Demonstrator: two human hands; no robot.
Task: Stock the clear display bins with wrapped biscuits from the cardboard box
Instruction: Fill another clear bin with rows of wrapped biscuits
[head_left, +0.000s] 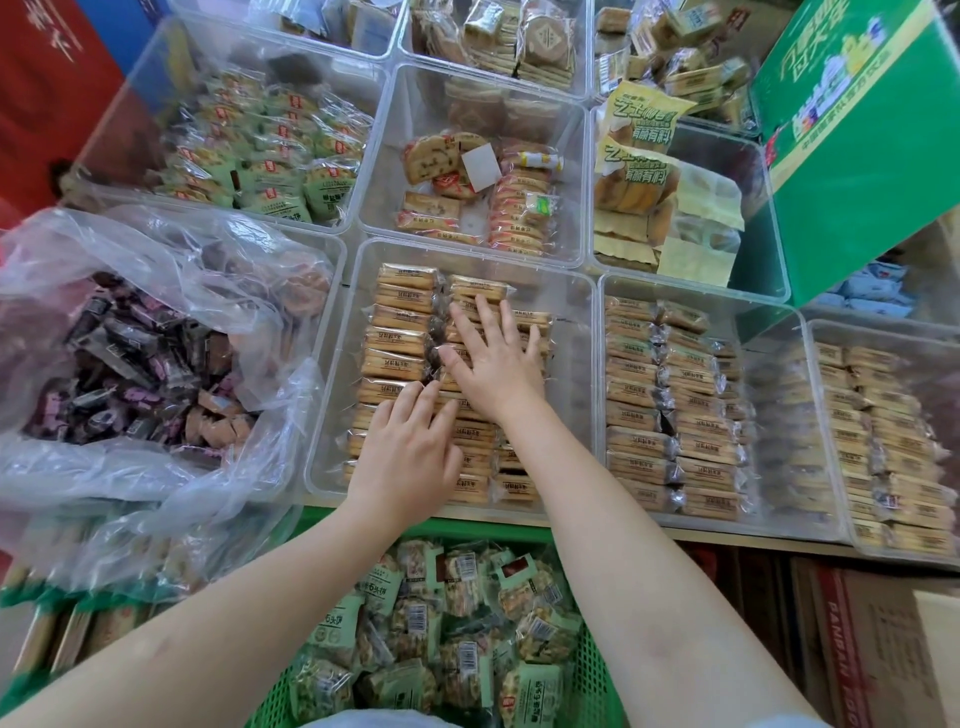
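- Two hands lie flat in one clear bin (332, 364); nearest, my left hand (408, 452) presses straight fingers on the wrapped biscuits (397, 343), gripping nothing.
- Just beyond, my right hand (496, 364) spreads open across the middle rows, holding nothing.

A snack shop: clear display bins (587, 291) packed with wrapped biscuits (400, 338).

Clear glossy plastic bin (582, 291), crinkly film-wrapped biscuits (400, 343), green plastic mesh crate (597, 670)
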